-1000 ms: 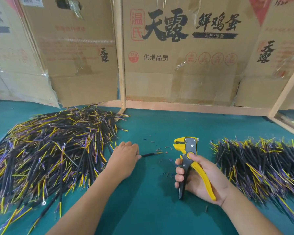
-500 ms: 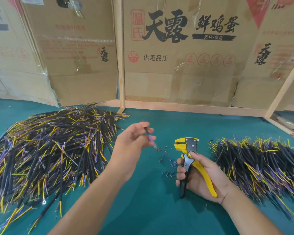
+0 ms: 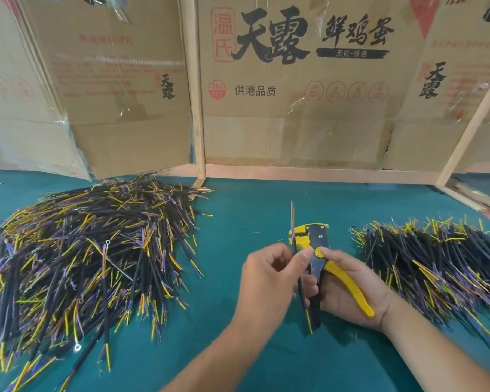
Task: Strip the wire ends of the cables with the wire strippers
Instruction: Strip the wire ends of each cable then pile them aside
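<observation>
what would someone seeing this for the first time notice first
Two heaps of black cables with yellow and purple wire ends on the green table: a big pile at left, a smaller one at right. Between them, the left hand pinches one cable upright beside yellow wire strippers gripped in the right hand.

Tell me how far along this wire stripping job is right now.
Possibly done: a smaller pile of cables lies to the right, though their ends are too small to judge. In hand: the left hand pinches one cable upright beside the wire strippers, held in the right hand. Left: probably the larger pile on the left.
</observation>
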`<state>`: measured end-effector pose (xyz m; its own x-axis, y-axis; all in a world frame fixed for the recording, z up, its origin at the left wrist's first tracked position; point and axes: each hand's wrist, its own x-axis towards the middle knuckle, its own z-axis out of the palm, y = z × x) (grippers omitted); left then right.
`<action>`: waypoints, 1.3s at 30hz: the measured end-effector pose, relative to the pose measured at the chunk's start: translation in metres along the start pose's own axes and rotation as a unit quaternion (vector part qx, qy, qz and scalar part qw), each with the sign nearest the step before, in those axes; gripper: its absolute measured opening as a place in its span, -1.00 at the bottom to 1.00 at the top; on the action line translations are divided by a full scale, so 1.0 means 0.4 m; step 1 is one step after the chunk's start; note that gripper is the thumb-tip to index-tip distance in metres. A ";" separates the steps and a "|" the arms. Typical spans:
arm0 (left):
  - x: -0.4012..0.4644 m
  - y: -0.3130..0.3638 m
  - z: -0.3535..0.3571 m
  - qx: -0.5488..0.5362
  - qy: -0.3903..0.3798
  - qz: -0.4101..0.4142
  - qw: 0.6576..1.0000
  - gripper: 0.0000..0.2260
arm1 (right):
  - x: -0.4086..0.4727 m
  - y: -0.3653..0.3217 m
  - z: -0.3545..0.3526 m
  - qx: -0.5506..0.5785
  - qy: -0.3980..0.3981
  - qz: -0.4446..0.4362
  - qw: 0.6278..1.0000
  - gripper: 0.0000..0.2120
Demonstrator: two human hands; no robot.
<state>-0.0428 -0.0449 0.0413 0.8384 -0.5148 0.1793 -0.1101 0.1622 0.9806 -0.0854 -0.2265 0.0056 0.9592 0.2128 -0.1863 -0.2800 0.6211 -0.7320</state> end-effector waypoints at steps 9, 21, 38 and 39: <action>0.003 -0.018 -0.009 -0.082 -0.015 0.000 0.997 -0.79 | 0.012 0.002 -0.013 0.023 -0.008 0.021 0.999 -0.67; 0.047 0.026 -0.051 -0.167 0.053 -0.038 0.984 -0.83 | 0.010 -0.010 -0.008 0.016 0.001 0.052 0.998 -0.59; 0.115 -0.035 -0.202 0.496 0.100 -0.011 0.862 -0.82 | 0.019 -0.024 -0.030 0.015 -0.005 0.079 0.997 -0.62; 0.115 -0.022 -0.214 0.521 0.081 0.020 0.849 -0.81 | 0.018 -0.025 -0.027 0.015 -0.001 0.079 0.997 -0.62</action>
<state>0.0423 0.0021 0.0342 0.8763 -0.3894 0.2835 -0.4816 -0.7007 0.5264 -0.0751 -0.2392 0.0044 0.9031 0.3112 -0.2958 -0.4282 0.6017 -0.6743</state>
